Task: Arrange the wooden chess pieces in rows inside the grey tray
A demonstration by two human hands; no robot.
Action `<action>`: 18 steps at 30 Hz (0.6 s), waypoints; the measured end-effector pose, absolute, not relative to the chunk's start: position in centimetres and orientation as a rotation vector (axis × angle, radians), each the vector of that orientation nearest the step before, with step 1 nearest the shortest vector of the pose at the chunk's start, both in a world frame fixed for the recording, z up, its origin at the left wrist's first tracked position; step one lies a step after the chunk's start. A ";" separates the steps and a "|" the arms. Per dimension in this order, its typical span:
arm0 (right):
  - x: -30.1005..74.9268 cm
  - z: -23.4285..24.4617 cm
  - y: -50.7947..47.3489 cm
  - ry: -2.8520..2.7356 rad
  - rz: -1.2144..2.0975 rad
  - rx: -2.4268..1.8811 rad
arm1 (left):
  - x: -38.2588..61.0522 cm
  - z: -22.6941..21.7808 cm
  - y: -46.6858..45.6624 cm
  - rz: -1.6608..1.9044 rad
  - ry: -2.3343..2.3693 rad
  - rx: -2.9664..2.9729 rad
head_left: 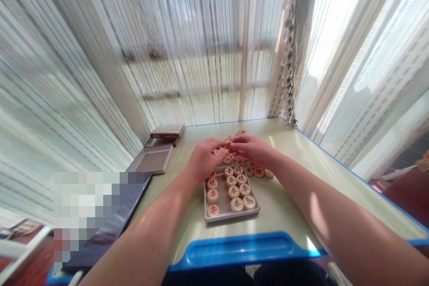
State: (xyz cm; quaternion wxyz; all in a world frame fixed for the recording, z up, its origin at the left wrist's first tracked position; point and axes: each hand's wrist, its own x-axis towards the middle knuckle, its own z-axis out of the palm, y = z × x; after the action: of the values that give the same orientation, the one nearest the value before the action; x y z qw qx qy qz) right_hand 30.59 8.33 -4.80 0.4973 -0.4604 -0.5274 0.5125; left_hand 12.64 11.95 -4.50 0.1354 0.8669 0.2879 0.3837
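My left hand [205, 157] and my right hand [253, 149] meet above a loose heap of round wooden Chinese chess pieces [239, 162]. Between their fingertips is one Chinese chess piece [228, 145] with a red mark, pinched from both sides. Just below my hands lies a shallow open box [223, 208]. Along its left side runs a column of red-marked pieces [212, 195]. Two columns of black-marked pieces [236, 204] line its right side, with a bare strip between. My left wrist partly covers the box's far left corner, and my fingers hide part of the heap.
The pale green table [278, 214] has a blue rim and a blue tray groove [239, 250] at its near edge. An open box lid [152, 161] and stacked boxes [167, 131] lie at the left. A dark flat object [114, 219] sits nearer. Striped curtains [201, 31] hang behind.
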 end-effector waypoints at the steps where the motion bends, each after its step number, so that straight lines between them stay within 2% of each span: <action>1: 30.4 -4.7 8.2 -1.280 1.279 -1.085 | 12.7 -4.4 11.8 1.128 0.818 2.520; 7: 30.2 -4.5 7.9 -1.274 1.337 -1.081 | 12.5 -4.1 11.7 1.197 0.801 2.541; 10: 30.4 -4.2 8.0 -1.333 1.227 -1.182 | 12.6 -4.0 11.5 1.197 0.821 2.546; 12: 30.9 -4.2 8.2 -1.419 0.976 -1.347 | 12.6 -4.0 11.5 1.207 0.861 2.539; 16: 32.8 -4.9 9.1 -1.580 0.160 -1.826 | 12.6 -4.3 11.7 1.262 0.932 2.520; 18: 33.8 -5.3 9.5 -1.606 0.050 -1.937 | 12.6 -4.4 11.9 1.280 0.943 2.517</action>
State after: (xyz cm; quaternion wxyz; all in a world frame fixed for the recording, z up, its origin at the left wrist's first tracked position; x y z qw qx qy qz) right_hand 33.76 9.52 -5.33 0.3075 -0.7324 -0.6072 0.0189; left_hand 12.57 11.85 -4.43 0.0824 0.8426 0.3156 0.4285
